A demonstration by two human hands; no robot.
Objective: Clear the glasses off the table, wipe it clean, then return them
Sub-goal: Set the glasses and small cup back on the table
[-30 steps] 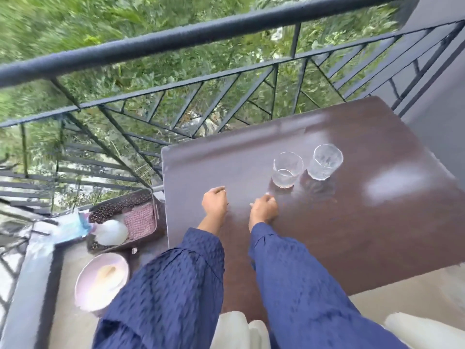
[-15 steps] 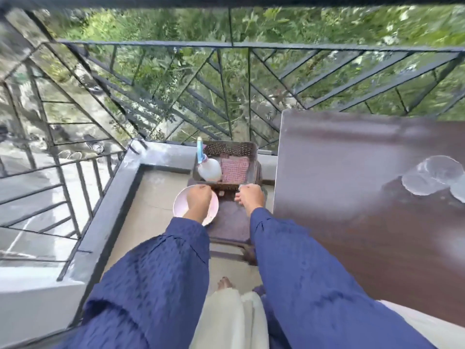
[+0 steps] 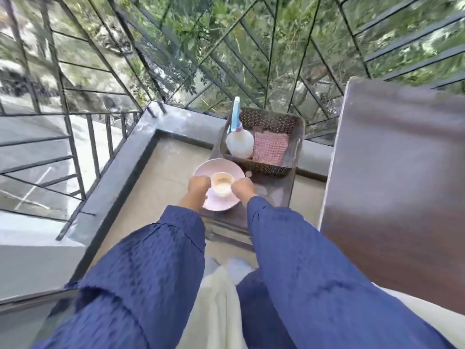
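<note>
The dark brown table fills the right side, and no glasses show on the part in view. To its left stands a low dark stool carrying a pink plate with a small white cup on it. My left hand grips the plate's left rim with curled fingers. My right hand grips its right rim the same way. Behind the plate a brown basket holds a white spray bottle with a blue nozzle and a pink cloth.
A black metal railing closes off the balcony ahead and to the left, above a grey ledge. Beige floor lies between the ledge and the stool. My blue sleeves cover the lower frame.
My view has swung left from the table, so the two glasses have left the frame. Both hands moved from the table to the stool and now grip the pink plate.
</note>
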